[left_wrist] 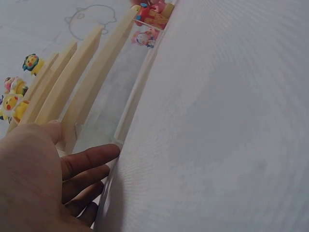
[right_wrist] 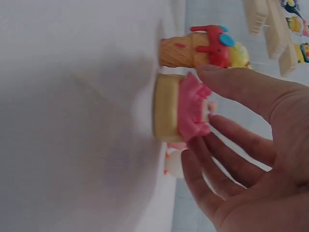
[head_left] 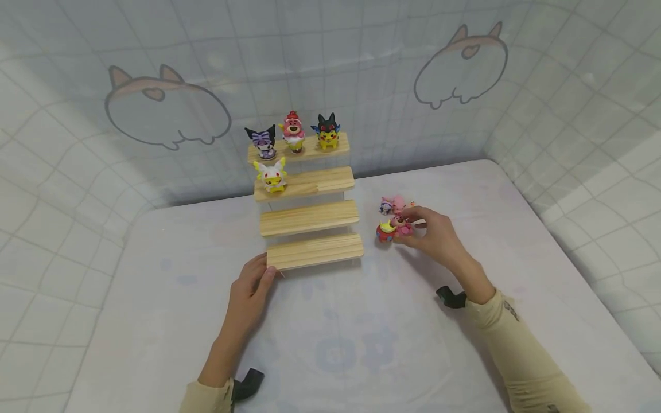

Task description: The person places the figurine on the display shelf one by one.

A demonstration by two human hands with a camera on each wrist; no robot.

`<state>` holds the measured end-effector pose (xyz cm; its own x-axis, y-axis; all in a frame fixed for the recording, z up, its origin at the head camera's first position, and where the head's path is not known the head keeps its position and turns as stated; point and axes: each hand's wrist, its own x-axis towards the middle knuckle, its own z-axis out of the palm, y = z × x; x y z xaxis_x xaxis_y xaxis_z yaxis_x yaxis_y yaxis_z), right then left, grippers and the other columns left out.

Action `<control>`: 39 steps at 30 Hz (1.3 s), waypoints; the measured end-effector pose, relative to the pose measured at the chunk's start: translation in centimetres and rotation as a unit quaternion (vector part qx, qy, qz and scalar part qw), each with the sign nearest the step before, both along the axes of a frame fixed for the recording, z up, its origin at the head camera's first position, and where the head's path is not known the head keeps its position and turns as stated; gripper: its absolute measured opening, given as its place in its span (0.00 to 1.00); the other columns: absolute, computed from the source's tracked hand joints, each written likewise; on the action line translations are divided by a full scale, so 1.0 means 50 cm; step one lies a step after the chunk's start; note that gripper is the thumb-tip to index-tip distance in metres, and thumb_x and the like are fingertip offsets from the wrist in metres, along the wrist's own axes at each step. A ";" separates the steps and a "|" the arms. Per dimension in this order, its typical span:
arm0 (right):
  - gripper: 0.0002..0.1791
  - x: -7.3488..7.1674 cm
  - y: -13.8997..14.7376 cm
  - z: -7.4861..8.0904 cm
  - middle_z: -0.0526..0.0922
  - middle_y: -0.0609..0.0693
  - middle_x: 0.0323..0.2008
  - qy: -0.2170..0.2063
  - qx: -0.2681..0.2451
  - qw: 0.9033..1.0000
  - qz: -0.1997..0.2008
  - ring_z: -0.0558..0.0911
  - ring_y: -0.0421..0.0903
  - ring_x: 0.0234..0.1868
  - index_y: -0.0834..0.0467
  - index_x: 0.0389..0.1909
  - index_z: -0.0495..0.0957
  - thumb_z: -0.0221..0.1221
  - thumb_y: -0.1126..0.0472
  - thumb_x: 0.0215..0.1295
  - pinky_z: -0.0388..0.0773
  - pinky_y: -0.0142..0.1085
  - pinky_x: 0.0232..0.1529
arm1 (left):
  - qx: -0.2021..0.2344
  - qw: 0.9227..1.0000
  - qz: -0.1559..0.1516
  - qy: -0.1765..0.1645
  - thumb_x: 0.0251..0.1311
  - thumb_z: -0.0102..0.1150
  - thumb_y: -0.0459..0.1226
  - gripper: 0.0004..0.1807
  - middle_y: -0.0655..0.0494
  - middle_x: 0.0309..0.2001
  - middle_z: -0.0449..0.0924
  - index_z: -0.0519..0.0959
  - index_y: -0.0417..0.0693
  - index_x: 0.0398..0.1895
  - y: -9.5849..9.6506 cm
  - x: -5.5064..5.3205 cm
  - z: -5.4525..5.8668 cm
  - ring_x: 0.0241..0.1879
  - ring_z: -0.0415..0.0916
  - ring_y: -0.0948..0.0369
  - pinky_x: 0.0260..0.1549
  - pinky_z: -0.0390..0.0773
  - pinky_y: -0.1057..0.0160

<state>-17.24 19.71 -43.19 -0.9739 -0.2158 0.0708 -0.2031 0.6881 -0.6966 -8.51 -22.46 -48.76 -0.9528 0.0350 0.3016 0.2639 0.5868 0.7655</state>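
Note:
A four-tier wooden display stand [head_left: 315, 252] with clear supports stands on the cloth. My left hand [head_left: 247, 298] touches the left end of its lowest plank; in the left wrist view the thumb meets the wood and fairly straight fingers lie along the clear side. To the stand's right, my right hand [head_left: 439, 238] grips a pink figurine [right_wrist: 192, 106] on a tan base, thumb on one side and fingers on the other. The base is at the table surface. Close beside it stands a red figurine [right_wrist: 217, 48] with a yellow head on a waffle-cone base.
Three figurines, one of them a pink bear [head_left: 294, 135], occupy the top tier. A white-and-yellow figurine [head_left: 272, 176] sits at the second tier's left. Behind the right hand are a small purple-and-white figurine [head_left: 385, 206] and a pink one [head_left: 399, 204]. Patterned cloth [head_left: 372, 86] hangs behind.

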 end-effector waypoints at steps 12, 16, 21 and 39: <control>0.35 -0.009 -0.007 -0.036 0.80 0.59 0.58 0.037 -0.015 0.999 -0.011 0.84 0.58 0.56 0.62 0.63 0.78 0.80 0.64 0.54 0.86 0.54 0.58 | 0.002 1.000 0.003 -0.006 0.80 0.54 0.39 0.13 0.48 0.65 0.81 0.86 0.46 0.39 0.000 -0.001 -0.001 0.74 0.70 0.51 0.75 0.65 0.52; 0.34 -0.010 -0.007 -0.040 0.80 0.59 0.57 0.044 -0.019 0.999 -0.009 0.85 0.59 0.54 0.61 0.62 0.79 0.80 0.66 0.53 0.87 0.54 0.57 | 0.004 1.000 0.002 -0.007 0.80 0.54 0.39 0.13 0.48 0.65 0.81 0.86 0.46 0.39 0.000 0.000 -0.001 0.74 0.70 0.50 0.75 0.65 0.52; 0.34 -0.011 -0.004 -0.044 0.83 0.58 0.55 0.043 -0.025 0.999 -0.004 0.87 0.58 0.52 0.60 0.63 0.79 0.79 0.66 0.54 0.88 0.53 0.56 | 0.007 1.000 0.001 -0.008 0.80 0.54 0.39 0.13 0.48 0.65 0.82 0.86 0.46 0.39 0.001 -0.001 0.000 0.74 0.70 0.51 0.76 0.65 0.54; 0.34 -0.009 0.011 -0.026 0.84 0.57 0.57 0.041 -0.019 0.999 -0.028 0.88 0.59 0.51 0.60 0.62 0.79 0.80 0.62 0.54 0.87 0.54 0.54 | 0.010 1.000 0.001 -0.003 0.80 0.54 0.38 0.13 0.47 0.64 0.83 0.86 0.45 0.38 0.001 0.000 0.001 0.74 0.70 0.50 0.75 0.61 0.72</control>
<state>-17.68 20.24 -44.51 -0.9750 -0.1568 0.1574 -0.2221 0.6734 -0.7051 -8.49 -22.39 -48.71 -0.9545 0.0277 0.2968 0.2586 0.5721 0.7784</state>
